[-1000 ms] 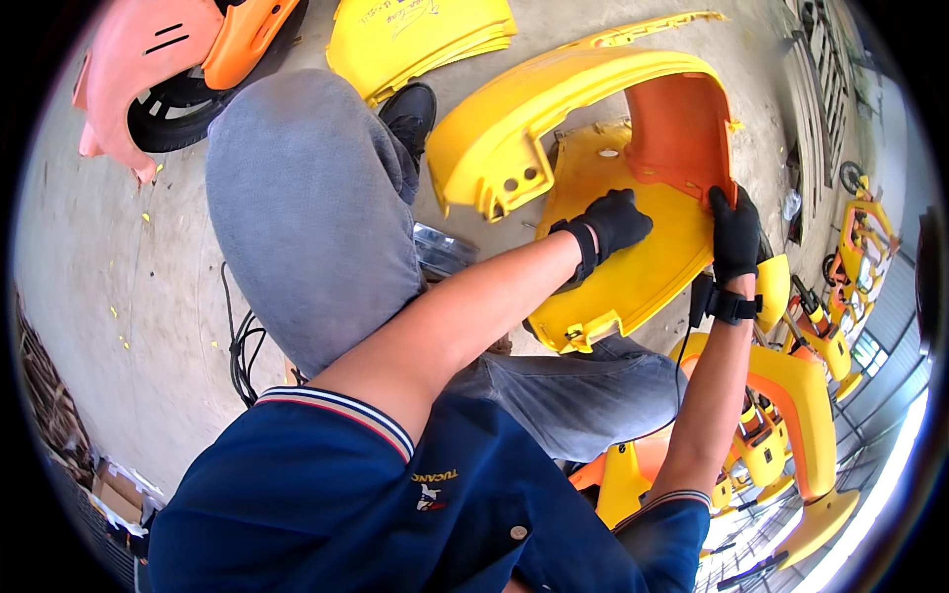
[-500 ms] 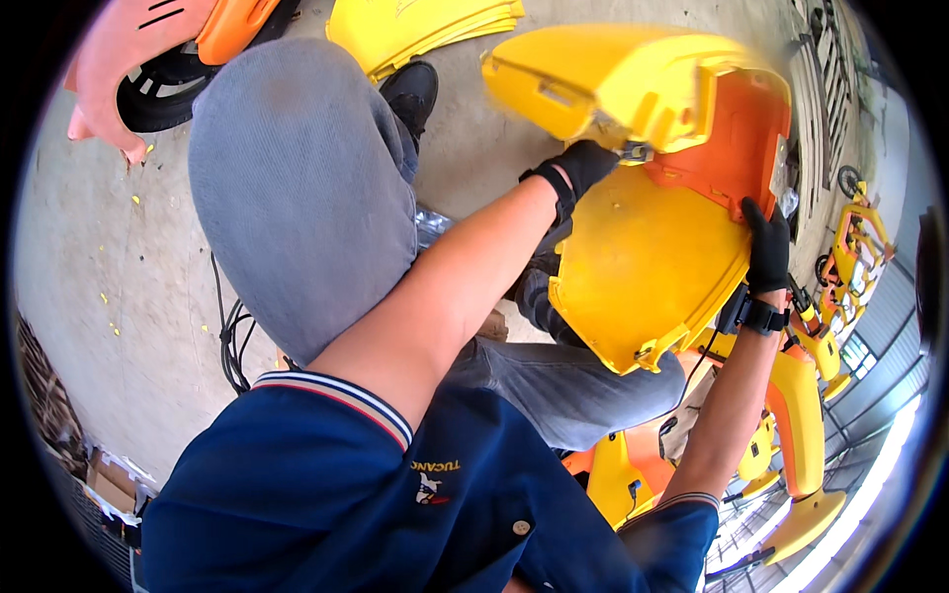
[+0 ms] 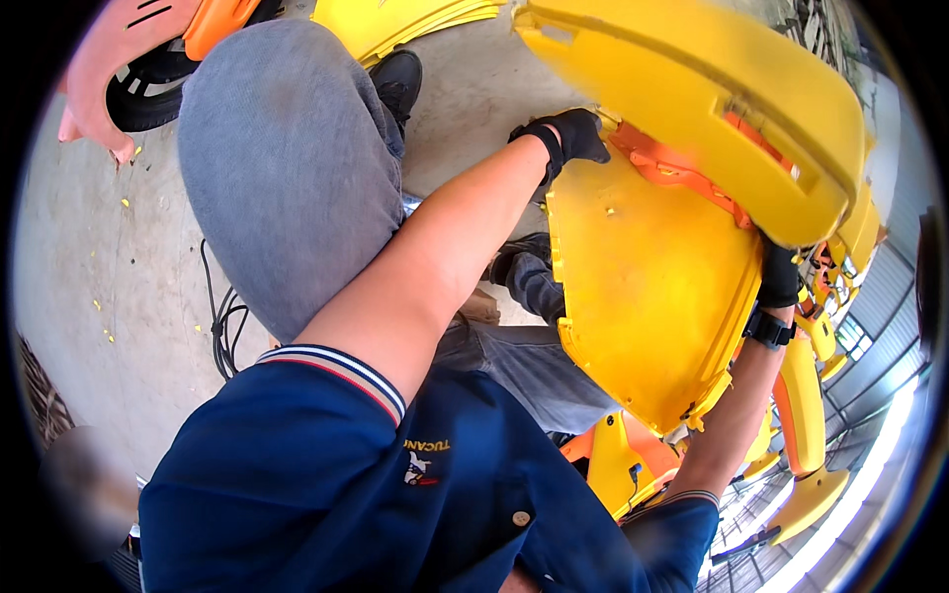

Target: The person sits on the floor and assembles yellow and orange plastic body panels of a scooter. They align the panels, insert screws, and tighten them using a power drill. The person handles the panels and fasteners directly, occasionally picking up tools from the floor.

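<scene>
Yellow plastic body panel [image 3: 657,296] lies between left hand [image 3: 575,136], curled at upper-left corner, hold unclear, and right hand [image 3: 779,277], nearer lower end, fingers hidden behind curved cowl [image 3: 682,79], grip can't be told; long axis points toward person.

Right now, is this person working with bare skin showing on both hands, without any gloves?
No: the left hand and the right hand are both covered by black gloves.

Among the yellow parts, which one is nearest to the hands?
The large yellow shell with orange inside, between the left hand and the right hand; the stacked yellow panels lie near the upper black shoe.
</scene>
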Available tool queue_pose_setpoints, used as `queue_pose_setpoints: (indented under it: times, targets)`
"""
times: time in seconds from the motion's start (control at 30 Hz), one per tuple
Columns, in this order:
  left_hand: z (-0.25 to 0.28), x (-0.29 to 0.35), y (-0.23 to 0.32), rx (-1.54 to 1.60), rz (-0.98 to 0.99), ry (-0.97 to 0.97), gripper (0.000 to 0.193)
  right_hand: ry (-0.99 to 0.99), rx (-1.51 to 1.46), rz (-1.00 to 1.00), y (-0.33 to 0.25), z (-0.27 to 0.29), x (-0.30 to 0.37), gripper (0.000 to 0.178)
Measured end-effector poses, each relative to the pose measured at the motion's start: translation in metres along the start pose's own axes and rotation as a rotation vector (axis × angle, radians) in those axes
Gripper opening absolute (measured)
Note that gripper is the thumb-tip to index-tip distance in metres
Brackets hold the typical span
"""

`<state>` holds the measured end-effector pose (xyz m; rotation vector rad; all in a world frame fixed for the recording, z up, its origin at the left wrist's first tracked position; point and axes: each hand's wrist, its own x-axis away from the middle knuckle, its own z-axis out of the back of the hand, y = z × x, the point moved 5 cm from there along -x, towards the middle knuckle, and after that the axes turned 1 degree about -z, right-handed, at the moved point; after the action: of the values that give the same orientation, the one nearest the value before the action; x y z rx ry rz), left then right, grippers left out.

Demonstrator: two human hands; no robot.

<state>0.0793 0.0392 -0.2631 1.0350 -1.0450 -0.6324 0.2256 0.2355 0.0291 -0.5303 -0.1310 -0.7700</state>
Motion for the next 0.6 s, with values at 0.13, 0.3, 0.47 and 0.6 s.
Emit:
queue_pose_setpoints:
  times: [0.13, 0.3, 0.47, 0.6]
  targets:
    - [0.027, 0.016, -0.004, -0.046, 0.134, -0.075, 0.048, -0.049, -0.213, -0.017, 0.007, -0.002, -0.002, 0.033]
    - [0.044, 0.043, -0.004, 0.067, 0.194, -0.098, 0.044, 0.010, 0.413, 0.343, -0.031, -0.006, 0.010, 0.027]
    - [0.015, 0.033, 0.022, 0.181, -0.007, -0.117, 0.054, -0.117, -0.387, 0.031, -0.048, -0.018, 0.019, 0.032]
    - [-0.016, 0.026, 0.040, 0.183, -0.127, -0.146, 0.062, -0.077, -0.290, 0.014, -0.062, -0.024, 0.019, 0.031]
